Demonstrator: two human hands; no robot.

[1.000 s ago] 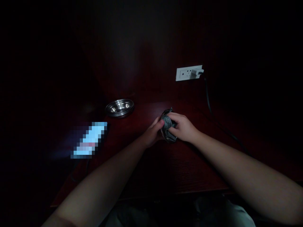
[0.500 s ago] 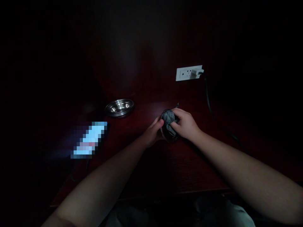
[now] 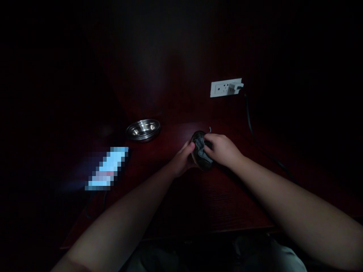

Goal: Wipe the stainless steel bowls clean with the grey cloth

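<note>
Far left, lit screen (image 3: 107,168), pixelated, lying tilted at the table (image 3: 227,211) edge, thin cord below it; next, stacked steel bowls (image 3: 144,129) near the back; left hand (image 3: 183,160) gripping the left side of a dark round-rimmed object (image 3: 202,164), thumb at the rim; grey patterned cloth (image 3: 202,151) bunched at that object's opening, between the hands, above table centre, how deep inside I can't tell; right hand (image 3: 222,151) pinching the cloth, fingertips partly hidden; behind, wall socket (image 3: 218,89) with white plug (image 3: 234,87); rightmost, black cable (image 3: 248,117) running down to the table.
</note>
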